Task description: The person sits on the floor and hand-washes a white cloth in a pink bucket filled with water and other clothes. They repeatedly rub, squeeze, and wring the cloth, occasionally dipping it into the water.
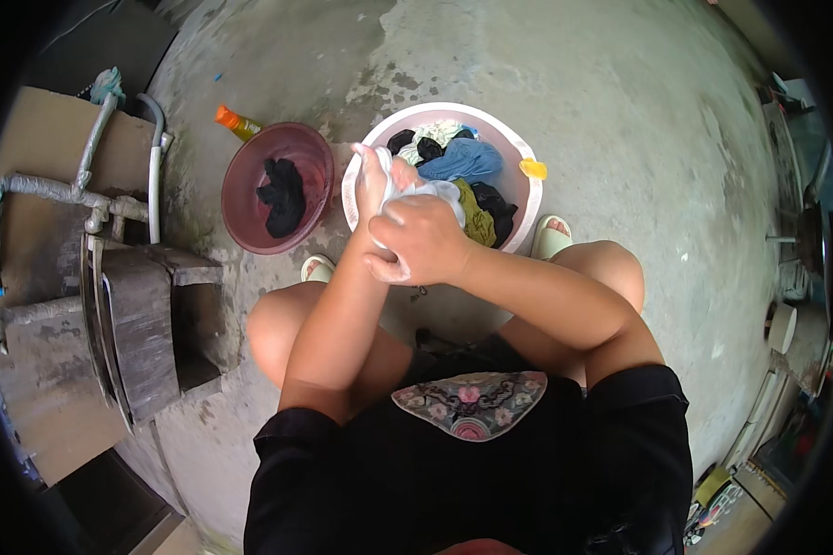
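Observation:
Both hands are together over the near left part of a large pale plastic basin (520, 229) with a white rim. A soapy white cloth (441, 191) is gripped between them. My left hand (375, 180) points away from me with the cloth wrapped around it. My right hand (420, 239) is closed on the cloth, close to the left wrist, with suds on its fingers. Under and beyond the hands, the basin holds a blue garment (465, 161), an olive green cloth (475, 211), black cloths (496, 208) and a patterned white cloth (437, 133). The hands hide the basin's near left part.
A dark red basin (232, 215) with a black wet garment (282, 198) stands at the left, beside a bottle with an orange cap (229, 118). A yellow object (533, 168) lies on the pale basin's right rim. Wrapped pipes (48, 187) and a concrete block structure (139, 326) are further left.

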A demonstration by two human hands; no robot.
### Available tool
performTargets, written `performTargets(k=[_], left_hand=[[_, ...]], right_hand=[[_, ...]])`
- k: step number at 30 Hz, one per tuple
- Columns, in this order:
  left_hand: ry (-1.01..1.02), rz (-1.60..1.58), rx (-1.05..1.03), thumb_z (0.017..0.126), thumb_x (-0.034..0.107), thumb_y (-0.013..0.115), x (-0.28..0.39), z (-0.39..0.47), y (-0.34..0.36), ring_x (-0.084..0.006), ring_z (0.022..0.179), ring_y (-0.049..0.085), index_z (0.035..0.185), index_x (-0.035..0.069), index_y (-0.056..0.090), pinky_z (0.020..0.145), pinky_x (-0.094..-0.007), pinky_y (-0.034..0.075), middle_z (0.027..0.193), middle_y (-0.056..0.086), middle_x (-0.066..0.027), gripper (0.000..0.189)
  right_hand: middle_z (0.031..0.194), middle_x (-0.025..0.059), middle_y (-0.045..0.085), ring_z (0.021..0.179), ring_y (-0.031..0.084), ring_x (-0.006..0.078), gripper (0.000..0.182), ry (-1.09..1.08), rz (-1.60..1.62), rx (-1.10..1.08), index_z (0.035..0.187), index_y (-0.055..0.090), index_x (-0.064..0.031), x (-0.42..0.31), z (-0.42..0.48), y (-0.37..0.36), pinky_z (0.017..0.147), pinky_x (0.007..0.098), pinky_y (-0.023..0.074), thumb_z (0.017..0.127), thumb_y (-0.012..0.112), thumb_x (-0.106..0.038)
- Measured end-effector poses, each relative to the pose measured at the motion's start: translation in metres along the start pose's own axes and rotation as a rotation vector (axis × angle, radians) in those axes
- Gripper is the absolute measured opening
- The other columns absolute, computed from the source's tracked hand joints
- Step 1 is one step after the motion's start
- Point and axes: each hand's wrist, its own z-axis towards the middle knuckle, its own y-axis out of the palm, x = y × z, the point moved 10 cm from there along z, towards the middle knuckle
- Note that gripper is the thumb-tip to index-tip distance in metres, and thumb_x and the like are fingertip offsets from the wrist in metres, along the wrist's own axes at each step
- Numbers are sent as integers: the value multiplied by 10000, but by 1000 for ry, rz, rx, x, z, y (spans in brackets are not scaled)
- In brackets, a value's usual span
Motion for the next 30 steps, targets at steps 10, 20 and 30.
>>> performTargets(k=[10,20,30], left_hand=[[-131,10,-14,924,477,435,-3,6,20,-172,663,581,646,133,525,631,-309,481,601,548,-45,451],[-143,-255,-185,941,456,397,-12,-3,19,-195,596,554,659,138,527,563,-360,446,610,543,-64,445],[19,27,426,928,397,448,-17,-4,30,-190,849,610,952,105,572,769,-350,498,927,620,-74,319]], right_hand=[[625,51,586,558,584,259,114,88,-180,119,722,636,-177,16,12,-8,480,386,438,702,668,-284],[568,37,548,502,556,238,164,121,-224,78,632,580,-166,8,18,-2,440,369,418,756,642,-253],[584,102,573,540,575,303,229,389,-280,119,726,597,-105,71,14,-20,492,403,437,793,599,-324]])
